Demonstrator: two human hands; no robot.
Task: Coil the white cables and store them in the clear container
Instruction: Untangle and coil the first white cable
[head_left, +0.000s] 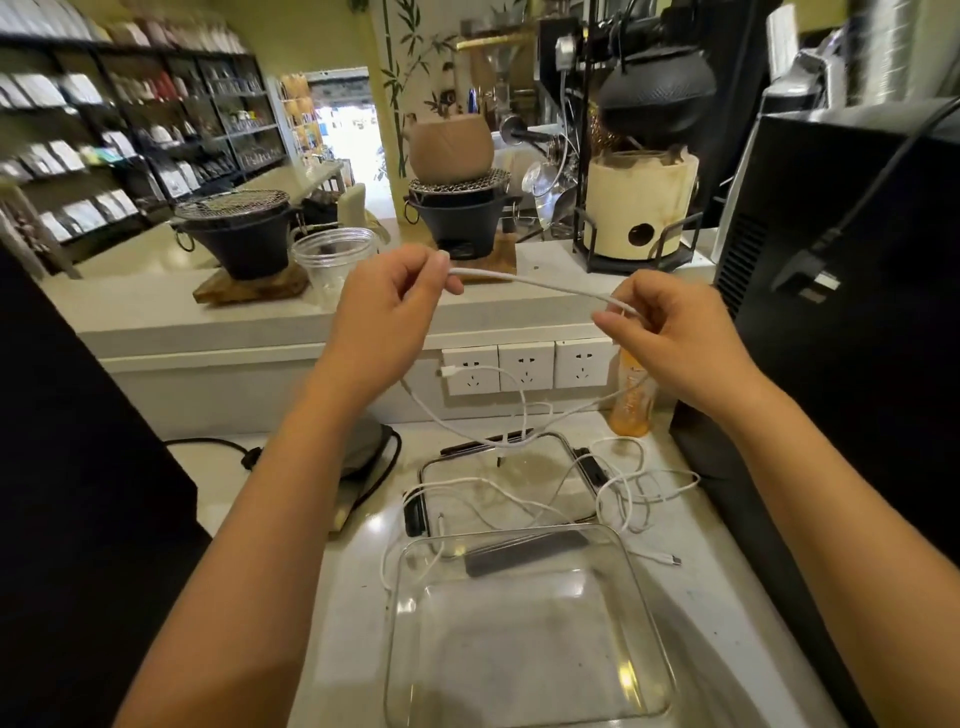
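A white cable (530, 283) stretches taut between both raised hands above the counter. My left hand (384, 317) pinches one end of it, and my right hand (675, 332) pinches it further along. The rest of that cable hangs down in loops to the counter. More white cable (623, 488) lies tangled over a clear lid (457, 467) and on the worktop, one plug (674, 560) resting to the right. The clear container (644, 613), a square glass dish, sits nearest me with nothing inside it.
A black machine (857, 312) stands at the right with a black plug hanging on it. Wall sockets (524, 366), an orange bottle (631, 400) and a scale with a black cord (363, 457) line the back. Stoves, a plastic cup (332, 260) and a kettle sit on the raised ledge.
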